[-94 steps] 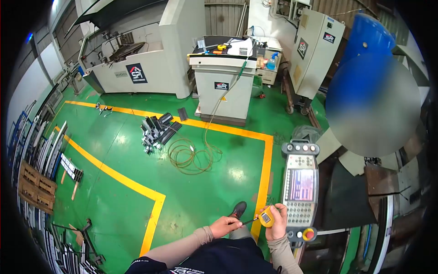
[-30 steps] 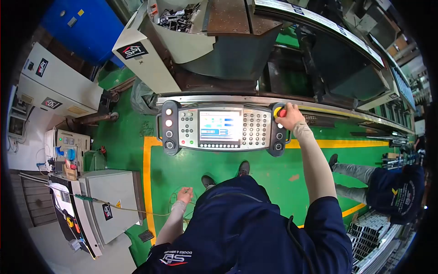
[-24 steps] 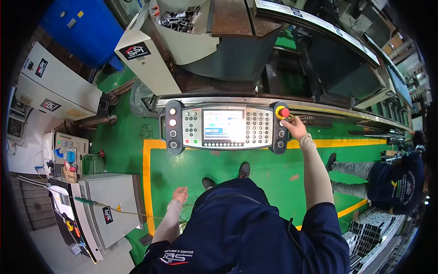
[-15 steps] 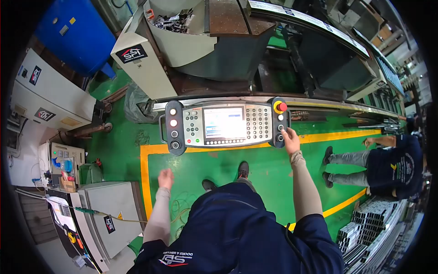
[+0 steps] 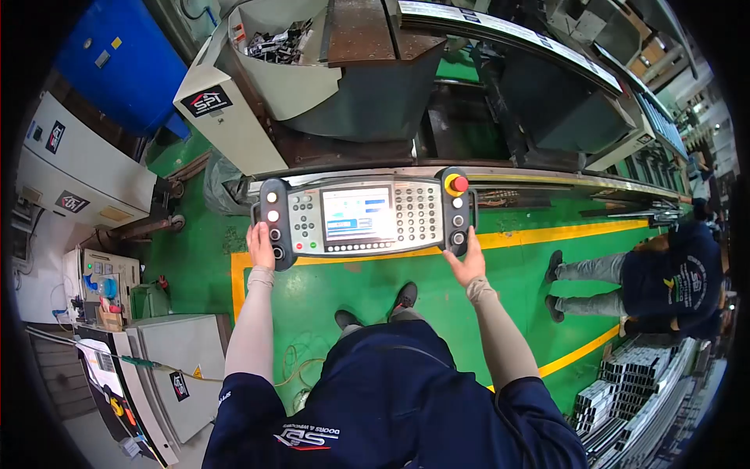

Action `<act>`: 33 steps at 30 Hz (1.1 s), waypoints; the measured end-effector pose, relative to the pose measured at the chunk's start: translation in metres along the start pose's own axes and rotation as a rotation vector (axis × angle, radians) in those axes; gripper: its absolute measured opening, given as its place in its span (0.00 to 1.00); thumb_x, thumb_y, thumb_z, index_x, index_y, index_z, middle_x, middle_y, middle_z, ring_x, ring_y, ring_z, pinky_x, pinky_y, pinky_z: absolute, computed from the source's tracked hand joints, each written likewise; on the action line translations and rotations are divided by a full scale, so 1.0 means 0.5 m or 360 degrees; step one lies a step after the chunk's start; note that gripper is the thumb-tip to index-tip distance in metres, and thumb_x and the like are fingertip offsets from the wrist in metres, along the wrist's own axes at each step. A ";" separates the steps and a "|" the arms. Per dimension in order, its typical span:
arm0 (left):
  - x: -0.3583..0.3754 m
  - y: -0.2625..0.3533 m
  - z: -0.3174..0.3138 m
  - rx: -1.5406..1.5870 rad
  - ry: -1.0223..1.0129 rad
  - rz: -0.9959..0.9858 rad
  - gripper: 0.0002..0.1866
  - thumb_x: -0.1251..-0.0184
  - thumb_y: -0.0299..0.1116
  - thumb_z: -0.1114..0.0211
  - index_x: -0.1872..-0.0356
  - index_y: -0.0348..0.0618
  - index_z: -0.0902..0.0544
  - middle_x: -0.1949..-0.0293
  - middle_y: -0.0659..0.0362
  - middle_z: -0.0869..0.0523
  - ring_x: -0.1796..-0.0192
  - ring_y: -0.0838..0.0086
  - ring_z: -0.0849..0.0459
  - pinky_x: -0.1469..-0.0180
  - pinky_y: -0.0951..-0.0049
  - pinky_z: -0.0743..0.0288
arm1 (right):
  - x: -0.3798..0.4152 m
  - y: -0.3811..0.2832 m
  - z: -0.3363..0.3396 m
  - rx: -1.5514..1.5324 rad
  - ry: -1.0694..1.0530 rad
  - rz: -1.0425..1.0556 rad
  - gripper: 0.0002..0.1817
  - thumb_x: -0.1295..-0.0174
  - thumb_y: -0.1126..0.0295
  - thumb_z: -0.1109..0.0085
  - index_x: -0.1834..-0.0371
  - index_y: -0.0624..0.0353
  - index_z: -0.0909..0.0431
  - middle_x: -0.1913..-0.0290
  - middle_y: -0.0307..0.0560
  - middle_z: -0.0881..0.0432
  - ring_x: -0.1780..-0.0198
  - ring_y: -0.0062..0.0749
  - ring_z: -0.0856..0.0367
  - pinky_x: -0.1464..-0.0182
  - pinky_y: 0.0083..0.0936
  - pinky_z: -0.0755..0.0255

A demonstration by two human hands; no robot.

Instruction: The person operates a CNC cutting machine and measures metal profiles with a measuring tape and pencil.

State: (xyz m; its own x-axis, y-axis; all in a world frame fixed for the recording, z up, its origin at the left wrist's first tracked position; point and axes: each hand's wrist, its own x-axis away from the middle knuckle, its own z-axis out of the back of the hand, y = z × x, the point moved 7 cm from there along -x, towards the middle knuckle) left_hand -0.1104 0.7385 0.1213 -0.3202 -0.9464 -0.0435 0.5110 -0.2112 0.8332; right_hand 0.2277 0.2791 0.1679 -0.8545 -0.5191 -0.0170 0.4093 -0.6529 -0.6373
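Observation:
A wide control panel [image 5: 359, 217] with a lit screen, keypads and a red emergency button on a yellow base [image 5: 456, 184] hangs in front of me at chest height. My left hand [image 5: 261, 244] grips its left handle beside a column of round buttons. At the panel's lower right corner, my right hand [image 5: 467, 264] holds on from below, fingers on the dark end grip. Both forearms wear beige sleeves under a dark blue shirt.
Behind the panel runs a long machine [image 5: 437, 86] with a rail and a hopper of metal scrap [image 5: 273, 47]. Grey cabinets [image 5: 74, 168] stand on the left. A person in dark blue [image 5: 664, 281] bends over at the right, near stacked metal profiles [image 5: 633, 399].
My left hand rose from my side to the panel's left handle. My right hand slid down from the red button to the lower right corner. The tape measure from before is gone.

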 end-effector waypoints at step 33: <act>0.035 -0.023 -0.033 0.1054 -0.0073 0.0414 0.39 0.24 0.62 0.59 0.37 0.31 0.27 0.44 0.53 0.20 0.45 0.70 0.21 0.41 0.72 0.28 | -0.049 -0.243 -0.105 0.0947 -0.0730 -0.0024 0.58 0.46 0.34 0.43 0.20 0.55 0.61 0.61 0.59 0.14 0.62 0.50 0.13 0.59 0.41 0.20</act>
State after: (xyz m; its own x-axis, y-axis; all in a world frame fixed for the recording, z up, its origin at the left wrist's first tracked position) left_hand -0.1089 0.7202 0.1017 -0.2945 -0.9315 0.2133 -0.0120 0.2268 0.9739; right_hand 0.1822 0.3999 0.2053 -0.6959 -0.6003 0.3941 0.6133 -0.7823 -0.1087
